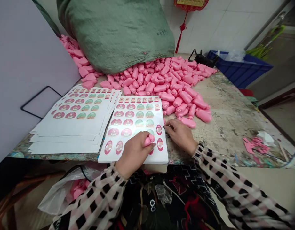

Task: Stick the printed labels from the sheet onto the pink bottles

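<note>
Pink bottle [149, 140] is held in the left hand [136, 151] above the front right part of a sticker sheet [134, 118], with much of it hidden by the curled fingers. The right hand [179, 133] is placed at the right edge of the same sheet, beside an oval sticker [159, 129]; its thumb and fingers are drawn close together, but whether anything is pinched between them cannot be told. More printed sheets [68, 127] are spread in a pile just to the left. Behind the sheets, the worn surface [226, 121] is covered by a heap of bottles [171, 80], over part of which a green sack [118, 35] is leaned. Pink scraps [256, 145] are scattered near the right front edge, and a blue bin [243, 68] is seen at the far right.
</note>
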